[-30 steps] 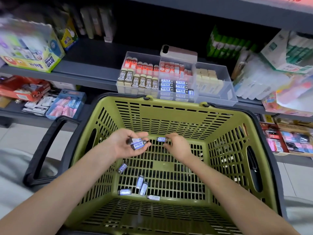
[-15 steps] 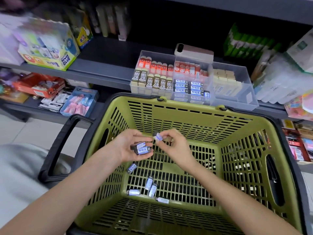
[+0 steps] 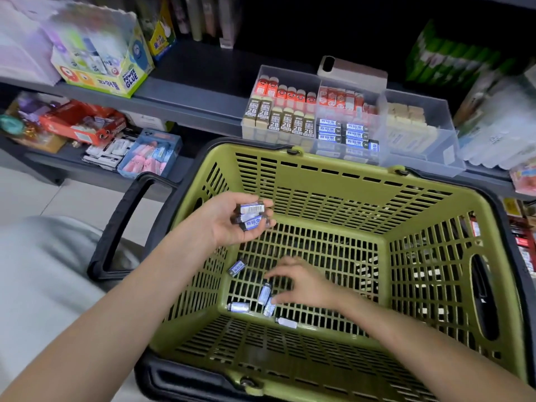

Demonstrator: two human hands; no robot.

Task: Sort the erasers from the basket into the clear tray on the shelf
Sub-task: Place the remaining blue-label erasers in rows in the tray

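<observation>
Erasers (image 3: 264, 294) in basket (image 3: 319, 158), before tray (image 3: 420, 166)

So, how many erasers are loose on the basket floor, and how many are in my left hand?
Loose erasers on basket floor: 5
Held erasers in left hand: at least 2, stack partly hidden
Total: at least 7

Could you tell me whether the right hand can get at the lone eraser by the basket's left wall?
Probably yes: the open right hand is low in the basket beside that eraser, nothing lying between them.
</observation>
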